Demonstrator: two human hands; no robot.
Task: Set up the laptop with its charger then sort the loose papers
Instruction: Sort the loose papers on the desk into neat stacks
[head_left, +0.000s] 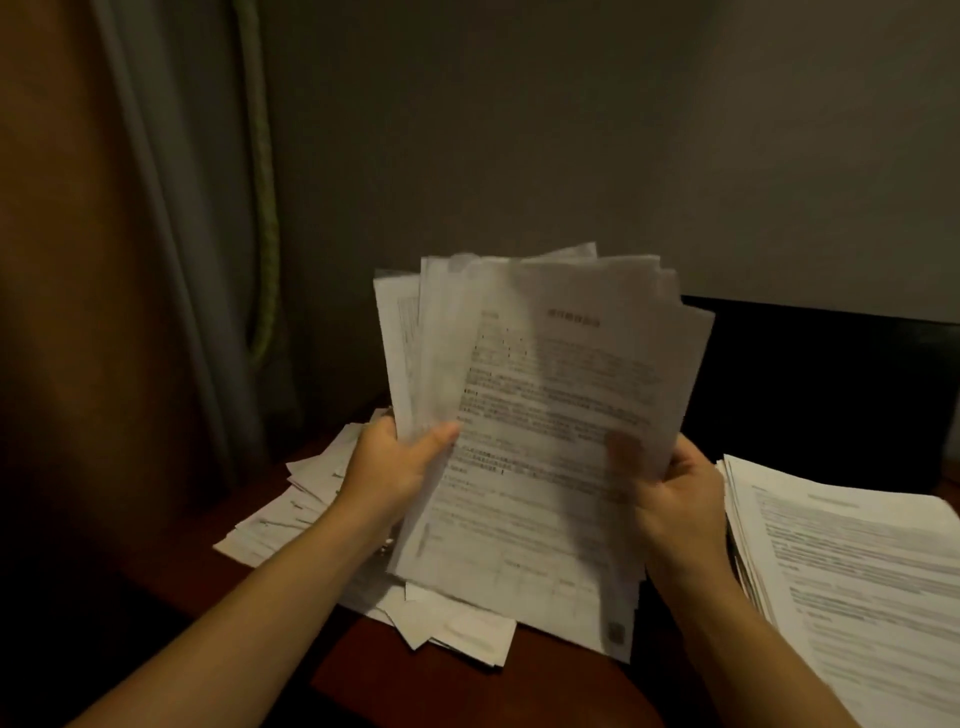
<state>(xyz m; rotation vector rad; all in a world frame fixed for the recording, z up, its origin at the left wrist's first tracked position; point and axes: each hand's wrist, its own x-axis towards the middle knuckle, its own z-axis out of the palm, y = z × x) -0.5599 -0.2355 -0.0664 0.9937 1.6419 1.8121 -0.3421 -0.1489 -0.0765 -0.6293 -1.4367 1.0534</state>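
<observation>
I hold a fanned bundle of printed papers (540, 374) upright above the desk. My left hand (387, 467) grips its left lower edge, thumb across the front sheet. My right hand (670, 493) grips the right lower edge, with the thumb on the front page. A neat pile of sorted papers (852, 571) lies at the right, partly over the laptop. The open laptop's dark screen (831, 389) stands behind the bundle on the right. Loose papers (291, 514) lie scattered on the desk under and left of my hands. No charger is visible.
The dark red wooden desk (374, 670) shows bare at its near edge. A grey wall rises behind it. A brown and grey curtain (130, 260) with a green cord (267, 218) hangs at the left.
</observation>
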